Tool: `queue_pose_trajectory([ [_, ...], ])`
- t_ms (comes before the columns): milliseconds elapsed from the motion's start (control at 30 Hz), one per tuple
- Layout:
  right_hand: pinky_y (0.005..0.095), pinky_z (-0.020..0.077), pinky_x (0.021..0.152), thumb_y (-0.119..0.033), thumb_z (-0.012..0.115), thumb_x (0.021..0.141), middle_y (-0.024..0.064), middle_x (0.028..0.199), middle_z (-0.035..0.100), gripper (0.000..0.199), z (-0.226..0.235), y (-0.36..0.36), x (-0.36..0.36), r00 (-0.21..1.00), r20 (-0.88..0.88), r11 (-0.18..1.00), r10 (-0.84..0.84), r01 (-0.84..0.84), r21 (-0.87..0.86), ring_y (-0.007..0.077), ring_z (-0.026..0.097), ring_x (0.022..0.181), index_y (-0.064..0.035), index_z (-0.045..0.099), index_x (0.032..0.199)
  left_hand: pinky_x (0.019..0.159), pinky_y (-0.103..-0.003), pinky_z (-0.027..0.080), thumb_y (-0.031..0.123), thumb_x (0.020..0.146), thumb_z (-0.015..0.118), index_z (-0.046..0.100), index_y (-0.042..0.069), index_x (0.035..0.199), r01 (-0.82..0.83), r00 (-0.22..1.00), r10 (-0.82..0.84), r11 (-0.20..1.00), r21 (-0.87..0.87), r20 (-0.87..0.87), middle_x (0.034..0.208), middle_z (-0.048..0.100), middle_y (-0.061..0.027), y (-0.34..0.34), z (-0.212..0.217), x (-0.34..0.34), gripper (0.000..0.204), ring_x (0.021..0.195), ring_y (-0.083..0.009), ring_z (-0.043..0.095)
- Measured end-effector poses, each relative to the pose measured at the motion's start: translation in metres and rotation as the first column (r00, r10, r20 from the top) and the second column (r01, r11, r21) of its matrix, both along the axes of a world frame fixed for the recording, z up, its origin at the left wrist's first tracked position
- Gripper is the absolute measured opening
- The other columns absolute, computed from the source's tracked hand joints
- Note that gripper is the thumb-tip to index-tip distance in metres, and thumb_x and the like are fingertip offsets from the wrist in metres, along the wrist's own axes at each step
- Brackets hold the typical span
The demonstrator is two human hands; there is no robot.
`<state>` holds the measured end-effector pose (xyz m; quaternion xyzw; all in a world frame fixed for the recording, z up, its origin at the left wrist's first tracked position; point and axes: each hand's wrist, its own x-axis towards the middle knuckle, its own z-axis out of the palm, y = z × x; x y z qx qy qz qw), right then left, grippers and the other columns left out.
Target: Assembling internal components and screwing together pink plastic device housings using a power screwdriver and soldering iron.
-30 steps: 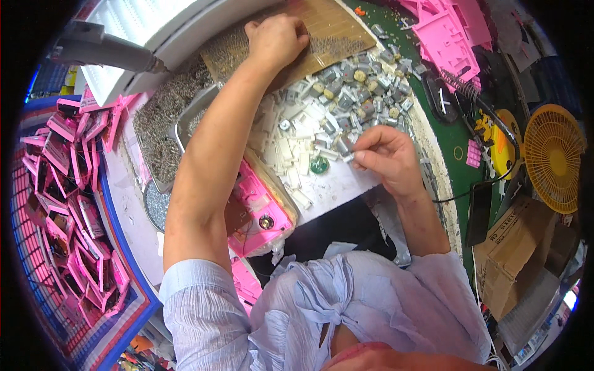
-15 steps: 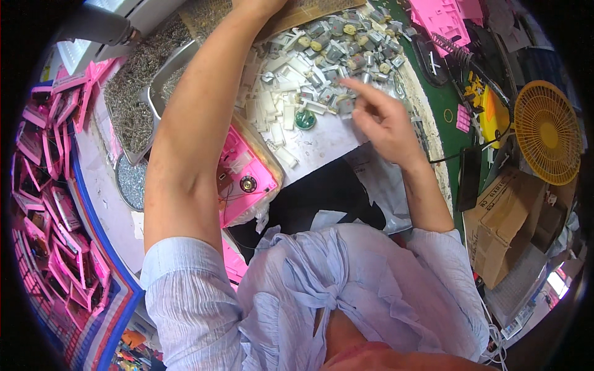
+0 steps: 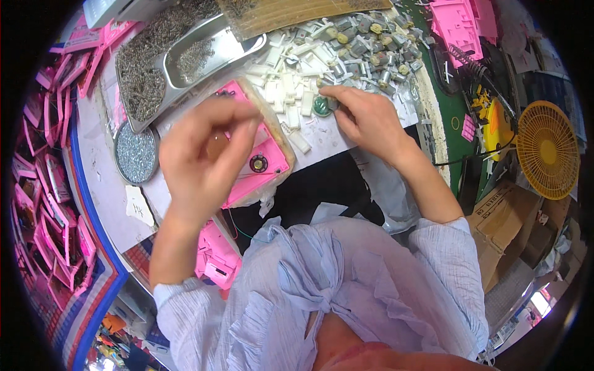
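My left hand (image 3: 204,154) is raised and blurred above a pink plastic housing (image 3: 263,157) with a small round speaker in it. Its fingertips are pinched together, and I cannot make out anything between them. My right hand (image 3: 368,120) rests on the white work sheet (image 3: 322,139). Its thumb and forefinger pinch a small grey part right beside a green round piece (image 3: 320,107). White plastic pieces (image 3: 291,93) lie scattered just left of that hand.
A metal tray (image 3: 185,59) of tiny metal bits and a round tin of screws (image 3: 135,154) stand at the left. Small motors (image 3: 365,37) are heaped behind the sheet. Pink housings (image 3: 37,173) line the far left. A yellow fan grille (image 3: 547,148) and a cardboard box (image 3: 501,222) are at the right.
My left arm has pulled back from the far brown board, and the hand now hovers over the pink housing. The right hand stays by the green round piece.
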<state>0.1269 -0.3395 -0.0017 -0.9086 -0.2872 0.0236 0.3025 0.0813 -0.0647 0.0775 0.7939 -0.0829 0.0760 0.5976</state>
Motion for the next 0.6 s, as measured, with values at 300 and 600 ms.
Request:
queue_pose_trajectory([
  [300, 0.0318, 0.0520, 0.064, -0.005, 0.063, 0.088, 0.0078, 0.082, 0.065, 0.044, 0.030, 0.012, 0.007, 0.995, -0.095, 0.998, 0.023, -0.028, -0.061, 0.0186, 0.066, 0.071, -0.0110, 0.064, 0.132, 0.079, -0.027, 0.052, -0.012, 0.086, 0.070, 0.071, -0.004, 0.097, -0.120, 0.992, 0.120, 0.993, 0.002, -0.041, 0.099, 0.069, -0.0121, 0.000, -0.051, -0.089, 0.014, 0.089, -0.0167, 0.066],
  [600, 0.0183, 0.0418, 0.057, 0.001, 0.069, 0.090, -0.0017, 0.079, 0.060, 0.050, 0.040, 0.068, -0.048, 0.455, -0.752, 0.702, 0.477, 0.317, 0.638, 0.0037, 0.053, 0.064, 0.0004, 0.058, 0.139, 0.077, -0.029, 0.058, -0.003, 0.085, 0.078, 0.065, -0.002, 0.110, -0.218, 0.973, 0.201, 0.963, -0.160, -0.116, 0.094, 0.072, -0.0105, -0.017, -0.066, -0.098, 0.029, 0.084, -0.0163, 0.072],
])
